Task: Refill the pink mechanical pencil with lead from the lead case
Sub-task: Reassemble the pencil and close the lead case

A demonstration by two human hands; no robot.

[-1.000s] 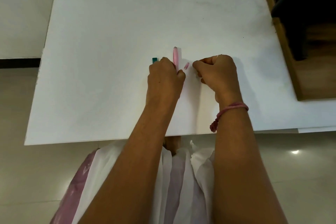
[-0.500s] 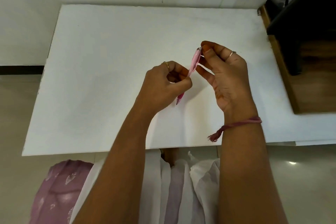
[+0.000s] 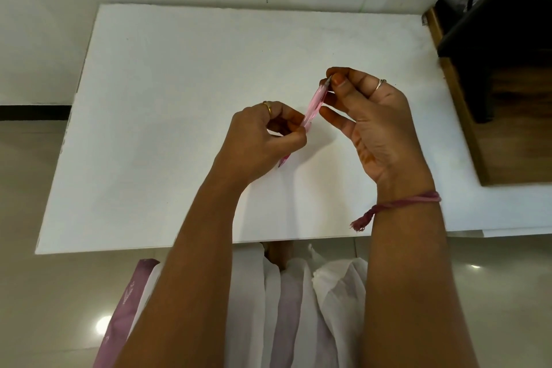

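Observation:
The pink mechanical pencil [image 3: 313, 107] is held tilted above the white board [image 3: 179, 84], its tip pointing down toward me. My left hand [image 3: 263, 140] grips the lower half of the barrel. My right hand [image 3: 376, 119] is turned palm toward me, with thumb and forefinger pinched on the pencil's upper end, where a thin grey part shows. What exactly sits between those fingertips is too small to tell. The lead case is not in view.
A dark wooden piece of furniture [image 3: 513, 128] stands against the board's right edge, with a black object and cable [image 3: 493, 24] on top. The wall runs behind the board. White and pink cloth [image 3: 286, 308] lies on my lap below the near edge.
One second ago the pencil lay on the board under my hands, with a teal case and a small pink piece beside it. Both hands have since lifted the pencil, and the right hand has turned palm-up.

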